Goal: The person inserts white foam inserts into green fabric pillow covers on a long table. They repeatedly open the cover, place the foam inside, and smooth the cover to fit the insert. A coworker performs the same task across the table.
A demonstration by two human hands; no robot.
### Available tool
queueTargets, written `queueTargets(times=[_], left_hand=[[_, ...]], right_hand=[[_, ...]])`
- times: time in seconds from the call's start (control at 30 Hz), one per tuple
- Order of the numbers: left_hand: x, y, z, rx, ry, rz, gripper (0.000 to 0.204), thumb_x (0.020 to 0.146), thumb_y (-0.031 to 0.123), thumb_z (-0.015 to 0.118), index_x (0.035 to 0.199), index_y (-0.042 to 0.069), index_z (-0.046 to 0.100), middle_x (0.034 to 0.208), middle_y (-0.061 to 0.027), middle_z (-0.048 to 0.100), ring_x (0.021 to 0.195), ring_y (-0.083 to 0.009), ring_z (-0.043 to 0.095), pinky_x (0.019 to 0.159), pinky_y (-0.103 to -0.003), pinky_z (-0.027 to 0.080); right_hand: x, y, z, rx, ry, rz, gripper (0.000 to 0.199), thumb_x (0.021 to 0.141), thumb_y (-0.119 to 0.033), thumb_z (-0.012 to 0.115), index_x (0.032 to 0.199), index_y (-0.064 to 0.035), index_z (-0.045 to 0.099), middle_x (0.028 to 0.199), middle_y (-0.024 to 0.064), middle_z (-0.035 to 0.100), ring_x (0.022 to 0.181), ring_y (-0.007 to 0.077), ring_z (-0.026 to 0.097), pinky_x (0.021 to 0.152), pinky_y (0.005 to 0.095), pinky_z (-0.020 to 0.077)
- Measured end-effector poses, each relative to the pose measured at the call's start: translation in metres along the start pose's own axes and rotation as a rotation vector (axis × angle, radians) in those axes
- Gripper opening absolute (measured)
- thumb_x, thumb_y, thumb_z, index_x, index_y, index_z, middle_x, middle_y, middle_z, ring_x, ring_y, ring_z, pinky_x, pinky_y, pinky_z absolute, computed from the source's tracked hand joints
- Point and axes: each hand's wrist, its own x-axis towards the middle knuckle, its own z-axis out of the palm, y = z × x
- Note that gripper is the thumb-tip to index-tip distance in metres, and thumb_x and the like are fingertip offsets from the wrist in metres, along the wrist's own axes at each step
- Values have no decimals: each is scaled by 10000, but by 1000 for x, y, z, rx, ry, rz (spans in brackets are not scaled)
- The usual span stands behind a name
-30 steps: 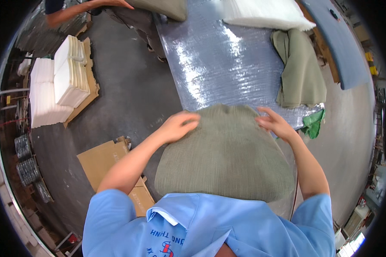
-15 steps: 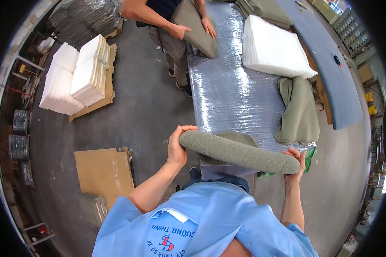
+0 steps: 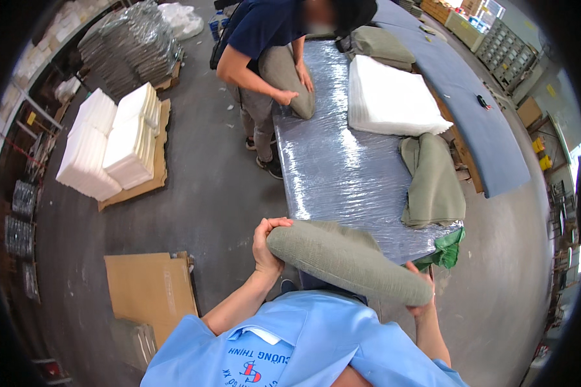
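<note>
Olive cushion (image 3: 348,261) held edge-on above the near edge of the film-wrapped table (image 3: 342,174), left hand (image 3: 265,242) clamped on its left end, right hand (image 3: 419,293) closed on its right end. Risk, as judged: the bulky pad could slip from either grip and drop past the near edge to the floor, or sweep the green cloth (image 3: 445,251) off the near right corner. Open room lies mid-table; folded covers (image 3: 432,180) crowd the right edge, a co-worker (image 3: 271,58) holds the far left corner
</note>
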Motion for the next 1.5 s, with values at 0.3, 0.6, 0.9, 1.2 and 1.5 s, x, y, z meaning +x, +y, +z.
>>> queueTargets(times=[0.3, 0.6, 0.9, 1.2, 1.5], left_hand=[[22, 58, 150, 333, -660, 359, 615, 1055, 363, 267, 767, 17, 687, 864, -113, 696, 1000, -271, 613, 1180, -447, 282], [-17, 45, 211, 424, -1189, 572, 488, 1014, 303, 358, 765, 57, 698, 1005, -117, 733, 1209, -293, 582, 1254, -510, 102], [-81, -12, 155, 486, -1164, 401, 253, 896, 163, 598, 1102, 84, 721, 1703, -206, 235, 1604, -406, 79, 1272, -537, 78], [-55, -39, 184, 642, -1030, 150, 792, 862, 195, 628, 1594, 86, 347, 1710, -257, 113, 1616, -348, 39, 1272, -458, 118], [32, -90, 280, 857, -794, 298, 1043, 847, 324, 732, 1626, -61, 155, 1667, -280, 243, 1547, -379, 274, 1250, -400, 257]], right_hand=[[-35, 112, 9, 144, -96, -6, 719, 1008, -298, 541, 1646, -117, 263, 1642, 124, 392, 1474, 322, 427, 1192, 479, 399], [20, 147, 42, -103, -111, -198, 712, 1107, -514, 397, 1676, -154, 163, 1712, 88, 225, 1540, 296, 295, 1246, 479, 275], [-6, 35, 145, -142, -254, -772, 763, 1112, -521, 392, 1665, -51, 155, 1681, 158, 269, 1529, 263, 305, 1230, 389, 292], [94, -106, 145, -478, 136, -1003, 746, 1096, -476, 472, 1624, 9, 263, 1642, 203, 339, 1510, 294, 331, 1233, 378, 261], [128, -164, 138, -470, 153, -639, 914, 978, -727, 527, 1490, 30, 506, 1388, 180, 571, 1186, 245, 585, 1031, 349, 467]])
